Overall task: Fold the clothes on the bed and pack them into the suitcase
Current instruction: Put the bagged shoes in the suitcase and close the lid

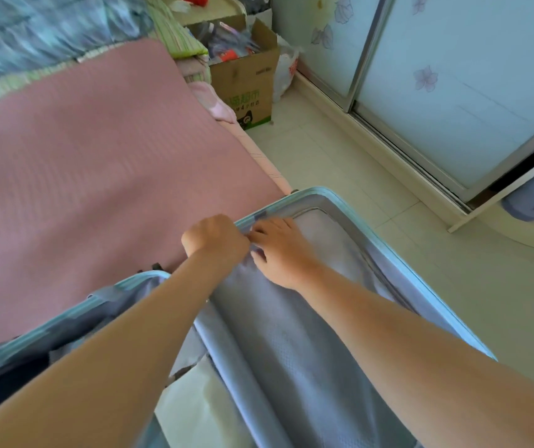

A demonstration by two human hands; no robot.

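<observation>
A light blue suitcase point(398, 250) lies open at the foot of the bed, its grey lining and divider panel point(291, 344) showing. My left hand point(215, 237) is curled in a fist over the suitcase's far rim, gripping the edge near the zipper. My right hand point(280, 250) lies beside it on the lining, fingers bent toward the same rim spot, where they seem to pinch something small. The left half of the case point(65, 321) holds dark contents, mostly hidden under my left forearm. The pink bedspread point(97, 163) has no loose clothes on it.
A blue-patterned quilt point(49, 30) is bunched at the head of the bed. A cardboard box point(246, 79) full of items stands on the floor by the bed. Sliding wardrobe doors point(453, 85) line the right side, with pale tiled floor point(340, 169) between.
</observation>
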